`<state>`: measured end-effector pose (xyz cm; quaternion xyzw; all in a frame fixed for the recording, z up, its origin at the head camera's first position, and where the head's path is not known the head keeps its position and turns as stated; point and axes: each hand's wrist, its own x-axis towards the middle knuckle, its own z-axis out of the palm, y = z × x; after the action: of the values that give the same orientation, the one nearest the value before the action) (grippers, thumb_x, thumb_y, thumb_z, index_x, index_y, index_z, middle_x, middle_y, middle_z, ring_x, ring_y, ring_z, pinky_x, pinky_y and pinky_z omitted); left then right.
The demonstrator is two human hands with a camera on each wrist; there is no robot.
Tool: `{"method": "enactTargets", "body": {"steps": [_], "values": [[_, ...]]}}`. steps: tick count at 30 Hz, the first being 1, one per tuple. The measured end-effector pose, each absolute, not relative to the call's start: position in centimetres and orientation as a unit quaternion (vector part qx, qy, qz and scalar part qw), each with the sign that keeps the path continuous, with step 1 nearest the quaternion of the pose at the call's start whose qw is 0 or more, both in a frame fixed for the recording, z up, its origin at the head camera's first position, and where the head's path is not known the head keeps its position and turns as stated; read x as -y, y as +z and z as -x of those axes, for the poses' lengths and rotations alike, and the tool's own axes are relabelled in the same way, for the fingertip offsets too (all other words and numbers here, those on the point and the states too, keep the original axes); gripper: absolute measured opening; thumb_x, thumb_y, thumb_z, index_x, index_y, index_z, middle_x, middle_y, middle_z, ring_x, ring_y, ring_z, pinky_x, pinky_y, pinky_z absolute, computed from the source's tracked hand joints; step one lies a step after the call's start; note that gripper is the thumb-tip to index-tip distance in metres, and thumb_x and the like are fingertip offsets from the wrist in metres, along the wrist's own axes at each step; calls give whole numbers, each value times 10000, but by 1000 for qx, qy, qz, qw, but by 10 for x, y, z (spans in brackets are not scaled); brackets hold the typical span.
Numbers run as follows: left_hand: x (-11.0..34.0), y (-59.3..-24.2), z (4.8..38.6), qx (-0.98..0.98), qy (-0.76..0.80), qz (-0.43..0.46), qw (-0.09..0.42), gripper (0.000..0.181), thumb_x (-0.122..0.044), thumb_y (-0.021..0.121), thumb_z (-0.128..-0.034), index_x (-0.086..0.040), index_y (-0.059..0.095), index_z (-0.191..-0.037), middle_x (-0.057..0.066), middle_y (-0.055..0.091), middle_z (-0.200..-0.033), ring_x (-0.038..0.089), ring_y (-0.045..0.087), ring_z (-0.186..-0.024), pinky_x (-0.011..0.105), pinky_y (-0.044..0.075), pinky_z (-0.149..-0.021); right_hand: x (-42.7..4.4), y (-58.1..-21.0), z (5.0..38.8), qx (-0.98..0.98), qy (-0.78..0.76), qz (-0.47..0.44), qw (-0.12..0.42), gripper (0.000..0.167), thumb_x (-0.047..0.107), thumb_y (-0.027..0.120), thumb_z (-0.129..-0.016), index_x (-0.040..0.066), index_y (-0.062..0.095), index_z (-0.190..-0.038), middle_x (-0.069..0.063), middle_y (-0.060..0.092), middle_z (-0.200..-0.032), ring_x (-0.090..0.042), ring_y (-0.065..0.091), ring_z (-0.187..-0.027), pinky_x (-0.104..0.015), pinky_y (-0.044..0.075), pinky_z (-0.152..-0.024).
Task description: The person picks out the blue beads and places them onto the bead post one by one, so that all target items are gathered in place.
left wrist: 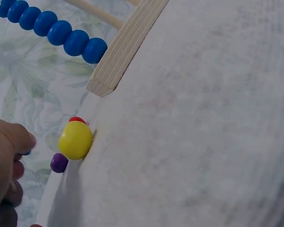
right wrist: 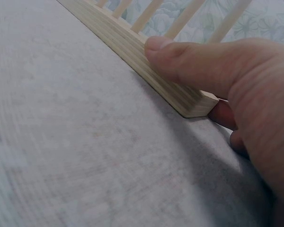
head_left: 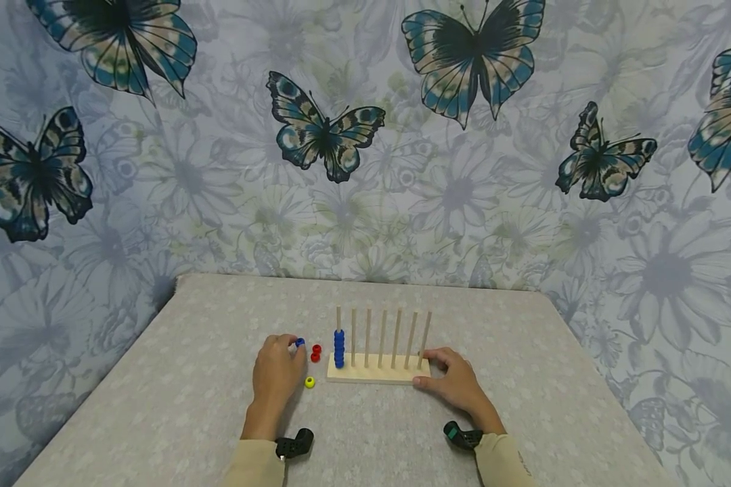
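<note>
A wooden pegboard (head_left: 378, 376) with a row of upright pegs lies across the table. Several blue beads (head_left: 339, 349) are stacked on its leftmost peg, whose top stays bare. My left hand (head_left: 277, 368) pinches a blue bead (head_left: 300, 341) between thumb and finger, left of the pegboard. In the left wrist view that bead is mostly hidden behind the thumb. My right hand (head_left: 457, 380) grips the pegboard's right end, with the thumb (right wrist: 170, 56) on the front side and fingers behind.
Two red beads (head_left: 316, 353) and a yellow bead (head_left: 310, 383) lie between the left hand and the pegboard. The left wrist view also shows a purple bead (left wrist: 59, 162) past the yellow one. A butterfly-patterned wall (head_left: 365, 223) stands behind the cloth-covered table (head_left: 378, 439).
</note>
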<state>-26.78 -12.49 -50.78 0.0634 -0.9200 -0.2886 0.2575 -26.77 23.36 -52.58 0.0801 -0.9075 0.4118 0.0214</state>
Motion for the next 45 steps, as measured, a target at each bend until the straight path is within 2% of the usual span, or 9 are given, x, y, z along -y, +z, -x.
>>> {"method": "enactTargets", "body": {"steps": [9,22,27,36,45], "values": [[126,-495,267,887,-273,-12,372,247,-156,762,-875,6,723,-1058,209,667,-1027,367,714,-826,468,604,-689,-234,-527,268,907,412,-82,24,582,503,871,-719,285,685,-1226,67,652,-1179,-140,541,-1026,-373,452,-902],[120,-468,269,861,-238,39,447,233,-138,748,-885,19,709,-1053,200,639,-999,304,676,-746,396,588,-586,-237,-529,276,911,404,-85,23,608,527,864,-717,280,678,-1241,63,652,-1189,-144,550,-1041,-381,460,-910],[117,-454,269,853,-239,53,460,235,-145,742,-883,25,704,-1040,209,637,-982,314,673,-711,398,576,-546,-238,-530,279,909,406,-92,22,608,525,867,-715,281,680,-1240,61,654,-1186,-141,548,-1030,-374,455,-906],[113,-432,268,850,-246,62,462,242,-142,742,-886,31,693,-1048,204,661,-983,346,706,-859,427,612,-668,-241,-530,279,908,408,-95,23,596,501,871,-720,271,685,-1238,67,654,-1173,-135,547,-1026,-372,456,-903],[104,-416,272,826,-266,85,489,225,-100,743,-880,45,700,-1046,207,685,-975,345,702,-886,438,612,-700,-238,-529,280,907,406,-102,34,581,480,870,-732,248,691,-1234,39,663,-1169,-149,547,-1008,-364,452,-879]]}}
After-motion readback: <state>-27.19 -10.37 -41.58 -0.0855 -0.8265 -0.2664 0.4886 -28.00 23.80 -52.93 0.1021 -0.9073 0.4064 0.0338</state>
